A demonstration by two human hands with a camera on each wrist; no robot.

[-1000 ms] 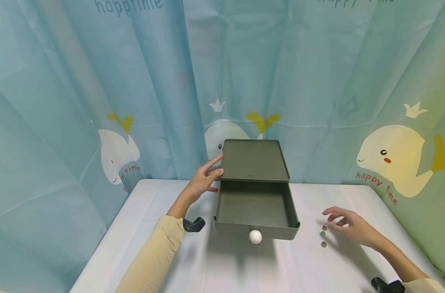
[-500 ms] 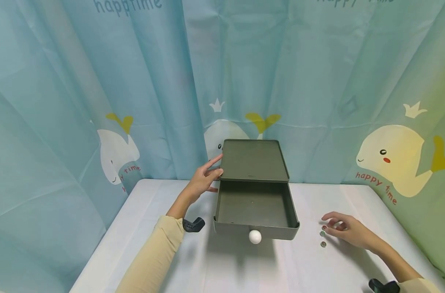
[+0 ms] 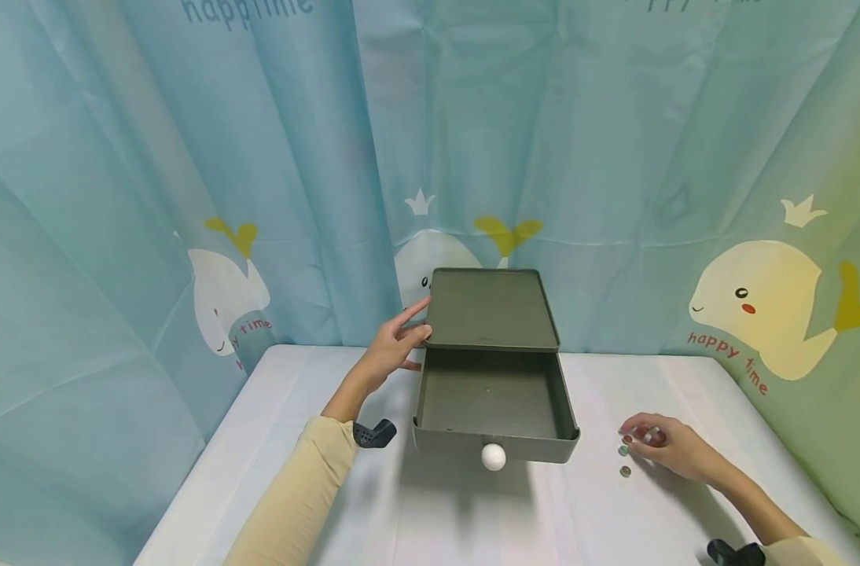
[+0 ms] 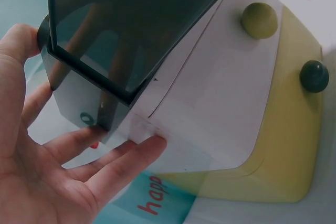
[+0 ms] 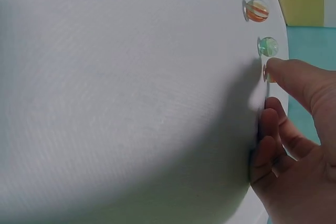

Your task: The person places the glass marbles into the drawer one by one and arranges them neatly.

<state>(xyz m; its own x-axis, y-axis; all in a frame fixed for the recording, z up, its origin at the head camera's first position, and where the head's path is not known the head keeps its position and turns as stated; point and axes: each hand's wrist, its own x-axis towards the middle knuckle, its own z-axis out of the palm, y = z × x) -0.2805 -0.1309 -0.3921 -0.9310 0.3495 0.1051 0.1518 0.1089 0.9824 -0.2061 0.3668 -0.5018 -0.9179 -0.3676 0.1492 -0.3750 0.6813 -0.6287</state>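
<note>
— What was the right hand doing?

— It lay low on the white counter, fingers curled, with a fingertip down on a marble; whether it pinched that marble or only touched it, I could not tell. Just beyond the fingertip sat a green marble, and past that an orange-striped marble, both lying free on the counter.

— And the left hand?

— Its fingers were straight and spread against the side of the dark green box, thumb along the top edge. The drawer stood pulled out, between the two hands, its white knob facing the person.
</note>
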